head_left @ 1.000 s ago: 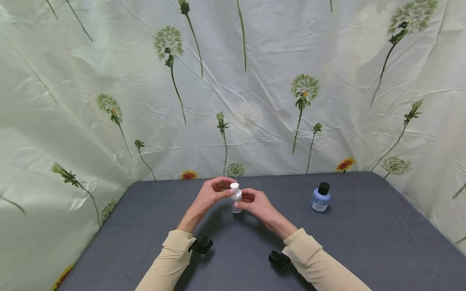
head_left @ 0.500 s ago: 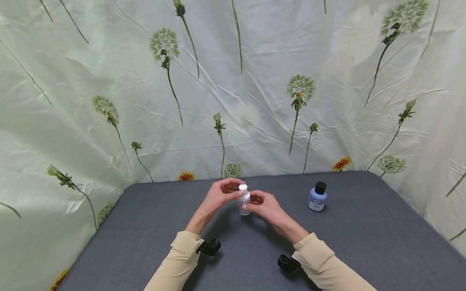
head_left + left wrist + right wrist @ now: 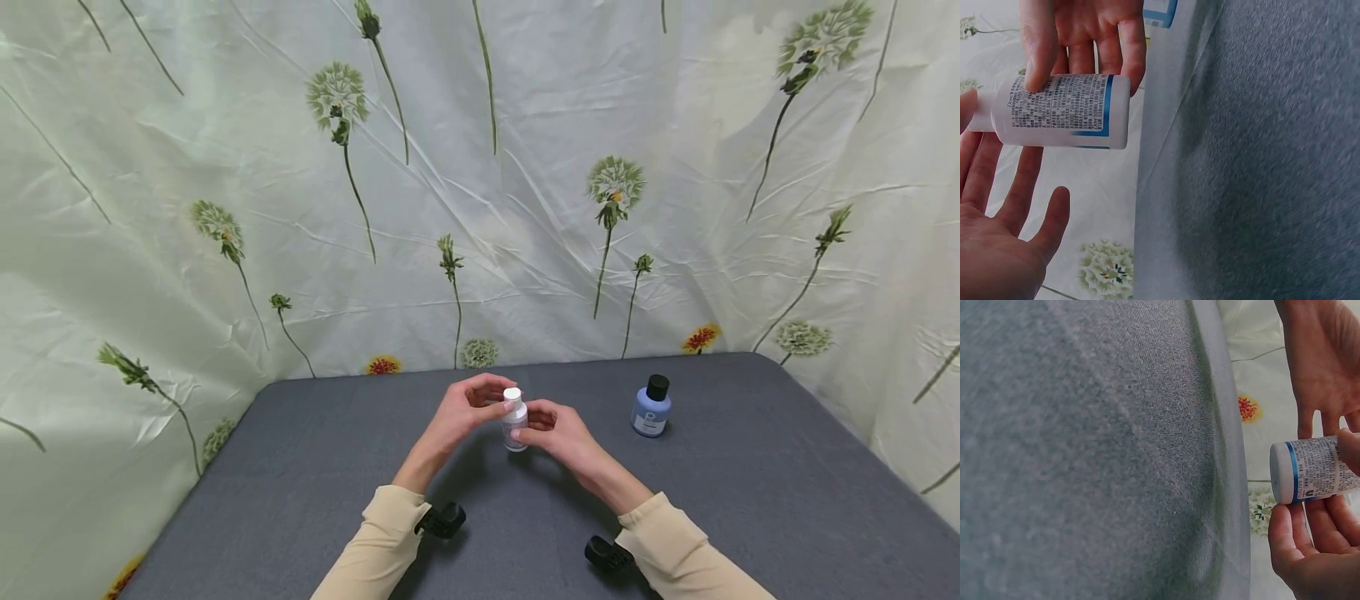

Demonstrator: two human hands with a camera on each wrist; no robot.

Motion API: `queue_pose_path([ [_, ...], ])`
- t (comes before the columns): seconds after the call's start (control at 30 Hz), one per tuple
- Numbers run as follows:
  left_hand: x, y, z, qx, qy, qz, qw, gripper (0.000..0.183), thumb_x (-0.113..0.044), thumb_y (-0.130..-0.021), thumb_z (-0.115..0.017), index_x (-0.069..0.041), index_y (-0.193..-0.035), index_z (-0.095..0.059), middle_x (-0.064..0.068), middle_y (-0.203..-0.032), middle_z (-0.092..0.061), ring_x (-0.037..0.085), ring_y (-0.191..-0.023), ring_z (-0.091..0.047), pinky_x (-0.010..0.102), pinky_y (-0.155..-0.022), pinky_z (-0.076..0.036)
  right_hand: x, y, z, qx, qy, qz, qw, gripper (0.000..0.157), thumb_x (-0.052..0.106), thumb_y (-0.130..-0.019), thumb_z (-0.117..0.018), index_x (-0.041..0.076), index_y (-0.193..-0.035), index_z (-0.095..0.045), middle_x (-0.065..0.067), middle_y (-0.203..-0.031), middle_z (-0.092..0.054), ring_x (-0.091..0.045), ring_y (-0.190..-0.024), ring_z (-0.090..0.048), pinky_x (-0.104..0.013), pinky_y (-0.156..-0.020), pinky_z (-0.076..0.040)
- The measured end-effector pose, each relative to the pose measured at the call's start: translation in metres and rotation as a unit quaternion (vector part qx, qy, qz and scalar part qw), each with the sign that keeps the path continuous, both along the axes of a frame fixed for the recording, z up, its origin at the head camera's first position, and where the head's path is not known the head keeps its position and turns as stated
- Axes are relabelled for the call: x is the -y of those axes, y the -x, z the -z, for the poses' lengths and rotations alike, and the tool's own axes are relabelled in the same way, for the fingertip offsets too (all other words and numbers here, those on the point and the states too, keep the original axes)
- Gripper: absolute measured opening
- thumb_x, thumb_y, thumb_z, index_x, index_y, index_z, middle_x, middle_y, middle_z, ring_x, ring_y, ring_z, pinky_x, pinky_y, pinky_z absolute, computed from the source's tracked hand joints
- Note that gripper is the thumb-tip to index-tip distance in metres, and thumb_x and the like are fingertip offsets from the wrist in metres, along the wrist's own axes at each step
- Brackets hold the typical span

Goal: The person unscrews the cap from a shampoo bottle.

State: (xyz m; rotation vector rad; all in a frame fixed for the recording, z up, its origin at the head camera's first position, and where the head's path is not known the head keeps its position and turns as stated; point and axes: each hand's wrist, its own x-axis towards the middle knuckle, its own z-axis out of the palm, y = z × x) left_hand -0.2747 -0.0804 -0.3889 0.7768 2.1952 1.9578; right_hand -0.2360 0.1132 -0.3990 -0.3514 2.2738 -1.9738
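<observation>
A small white bottle with a white cap is held off the table between both hands. Dense print and a blue band cover its label, seen lying sideways in the left wrist view. My left hand pinches the cap end between thumb and fingers, its other fingers spread behind. Around the bottle's body curls my right hand, its thumb pressed on the label. In the right wrist view the bottle's base shows, while the cap end is out of frame.
To the right on the dark grey table stands a blue bottle with a black cap. A pale curtain printed with dandelions hangs behind the table and along its sides. Black wrist cameras sit at both cuffs.
Both hands and the white bottle have shifted slightly right and nearer in the head view. The view itself has drifted a little. The grip looks the same.
</observation>
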Motion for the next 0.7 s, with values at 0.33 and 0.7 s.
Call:
queue_pose_path([
  [0.33,-0.006,-0.009,0.001,-0.003,0.01,0.001,0.9999,0.032,-0.016,-0.09,-0.074,-0.005,-0.12,-0.067,0.005,-0.111,-0.07,0.024,-0.098,-0.066,0.041,-0.085,-0.051,-0.006,-0.009,0.0,0.014,-0.016,0.002,1.0,0.047,0.018,-0.087,-0.076,-0.002,-0.126,-0.06,-0.013,-0.118,-0.066,-0.025,-0.109,-0.062,-0.042,-0.091,-0.05],
  [0.7,-0.005,-0.021,-0.004,0.004,0.037,-0.012,0.9992,0.029,-0.013,-0.09,-0.073,-0.012,-0.118,-0.069,0.002,-0.112,-0.07,0.027,-0.1,-0.063,0.041,-0.085,-0.05,-0.007,-0.025,-0.003,0.027,-0.025,0.014,0.999,0.05,0.022,-0.088,-0.076,-0.001,-0.13,-0.058,-0.012,-0.123,-0.064,-0.027,-0.113,-0.061,-0.045,-0.091,-0.049],
])
